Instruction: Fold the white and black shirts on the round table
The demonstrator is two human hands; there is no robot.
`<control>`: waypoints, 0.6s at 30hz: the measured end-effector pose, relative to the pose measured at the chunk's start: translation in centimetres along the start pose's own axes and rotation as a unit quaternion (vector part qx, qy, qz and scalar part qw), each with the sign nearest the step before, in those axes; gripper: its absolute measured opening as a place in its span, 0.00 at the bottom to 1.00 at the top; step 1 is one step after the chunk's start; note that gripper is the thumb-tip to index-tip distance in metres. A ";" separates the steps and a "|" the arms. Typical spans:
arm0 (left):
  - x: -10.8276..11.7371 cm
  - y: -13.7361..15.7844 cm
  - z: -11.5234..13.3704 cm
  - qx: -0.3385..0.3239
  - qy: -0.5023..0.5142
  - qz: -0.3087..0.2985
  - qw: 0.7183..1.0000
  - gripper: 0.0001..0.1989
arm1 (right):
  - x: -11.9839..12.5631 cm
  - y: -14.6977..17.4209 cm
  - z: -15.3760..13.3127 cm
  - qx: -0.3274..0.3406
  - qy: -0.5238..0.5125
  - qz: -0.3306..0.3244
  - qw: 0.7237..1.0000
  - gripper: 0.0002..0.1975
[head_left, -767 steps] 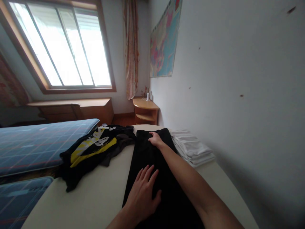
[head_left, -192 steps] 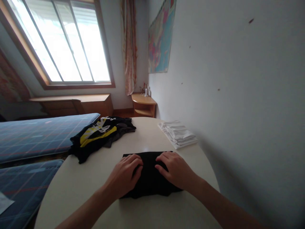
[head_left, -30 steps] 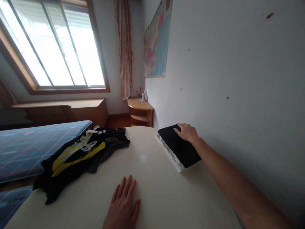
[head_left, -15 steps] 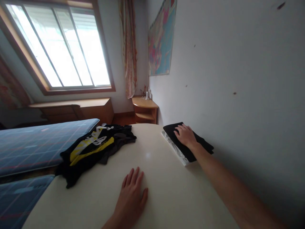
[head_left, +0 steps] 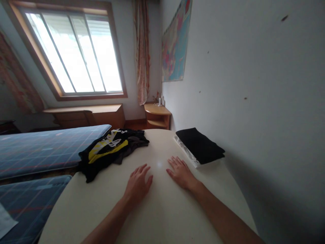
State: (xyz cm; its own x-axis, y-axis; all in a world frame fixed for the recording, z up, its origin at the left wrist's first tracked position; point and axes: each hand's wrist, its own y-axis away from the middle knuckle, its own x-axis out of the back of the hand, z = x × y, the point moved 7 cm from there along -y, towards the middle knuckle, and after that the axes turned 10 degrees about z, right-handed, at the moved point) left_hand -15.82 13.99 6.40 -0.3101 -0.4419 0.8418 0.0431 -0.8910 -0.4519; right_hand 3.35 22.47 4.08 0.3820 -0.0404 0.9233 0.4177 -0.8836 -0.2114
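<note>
We are looking at a black shirt whose front is showing pale, letter-like shapes over yellow bands, though we are finding them too slanted and blurred to read; the print on the pink-and-blue wall map is likewise coming out too small for us to make out. The shirt is lying rumpled along the far left edge of a rounded, cream-coloured table, whose smooth top is catching a small spot of light. Near the table's right edge, a folded black garment is forming a matte, roughly rectangular slab and resting on top of a white folded stack, whose crinkled side is showing along the left. Our left hand is facing palm down over the table's middle, its fingers loosely curved and gripping nothing; our right hand is reaching forward near the white folded stack, apart from it, its fingers extended, slightly spread and holding nothing. We are unable to tell how firmly either hand is pressing on the tabletop. To the left, a blue plaid mattress is lying beside the table, and beyond, a wooden corner shelf is standing below a patterned curtain.
</note>
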 end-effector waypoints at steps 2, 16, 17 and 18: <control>2.0 -1.2 -2.9 0.028 -0.027 0.088 0.995 0.21 | 0.3 0.1 0.1 0.003 -0.003 -0.006 1.000 0.32; 9.1 0.6 -20.6 0.358 -0.119 0.277 0.884 0.23 | 1.0 -0.1 -0.1 0.004 -0.005 -0.015 1.000 0.32; 9.1 0.5 -20.7 0.356 -0.114 0.280 0.884 0.21 | 1.0 -0.1 -0.1 0.004 -0.005 -0.016 1.000 0.32; 9.2 0.3 -20.6 0.351 -0.108 0.284 0.886 0.20 | 1.0 0.0 -0.2 0.004 -0.005 -0.017 1.000 0.32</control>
State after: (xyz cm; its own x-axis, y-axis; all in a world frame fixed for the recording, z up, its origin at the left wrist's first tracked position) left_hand -38.19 11.79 7.90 0.1364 -0.7814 0.6089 0.7369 -0.3307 -0.5895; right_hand 3.60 22.39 5.10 0.3759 -0.0053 0.9267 0.4368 -0.8809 -0.1822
